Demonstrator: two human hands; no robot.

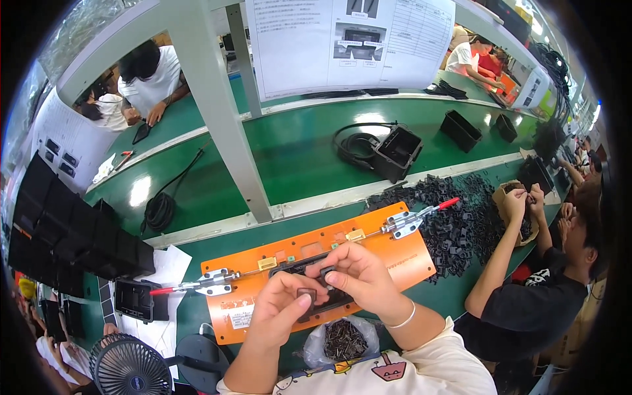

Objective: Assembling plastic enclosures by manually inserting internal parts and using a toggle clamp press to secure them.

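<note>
My left hand (280,306) is closed, pinching a small dark plastic piece (306,294) between thumb and fingers. Close beside it, my right hand (362,273) pinches another small black plastic piece (327,271). Both hands are above an orange fixture plate (392,247), over a black frame-like housing (341,297) in its middle that they partly cover. Two toggle clamps with red handles sit on the plate, the left clamp (214,282) and the right clamp (403,225). A clear bag (315,345) of small dark screws (344,340) lies between me and the plate.
A heap of small black clips (454,230) spreads right of the plate. Black boxes (72,227) stand stacked at left, near an open black housing (135,301) and a fan (130,365). A co-worker (533,296) works at right. Beyond the metal post (210,105), a cabled housing (397,153) rests on the green belt.
</note>
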